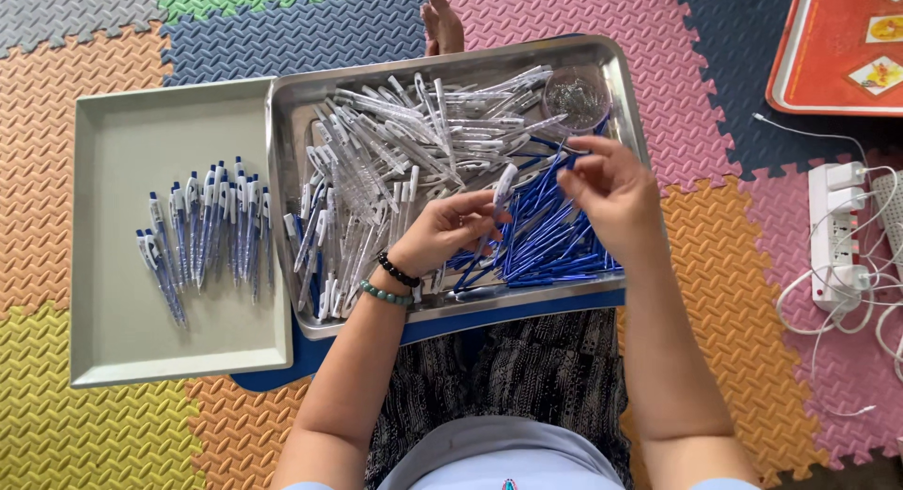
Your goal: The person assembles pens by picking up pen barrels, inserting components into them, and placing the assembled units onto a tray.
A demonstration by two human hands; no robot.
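My left hand point(450, 231) grips a clear pen barrel point(502, 191) over a steel tray point(282, 184), its tip pointing up toward my right hand. My right hand point(607, 194) hovers just right of it with fingers pinched, seemingly on a thin blue refill, above a heap of blue refills point(546, 241). A pile of clear pen barrels point(395, 142) fills the tray's left and middle. A small clear round cup point(576, 93) sits in the tray's far right corner. Several assembled blue-and-white pens point(202, 229) lie in a row on a grey tray point(122, 349) at left.
Both trays rest on a blue board point(442, 325) over my lap, on a floor of coloured foam mats point(85, 434). A bare foot point(442, 24) shows beyond the steel tray. A white power strip with cables point(837, 236) lies at right, an orange tray point(837, 48) at top right.
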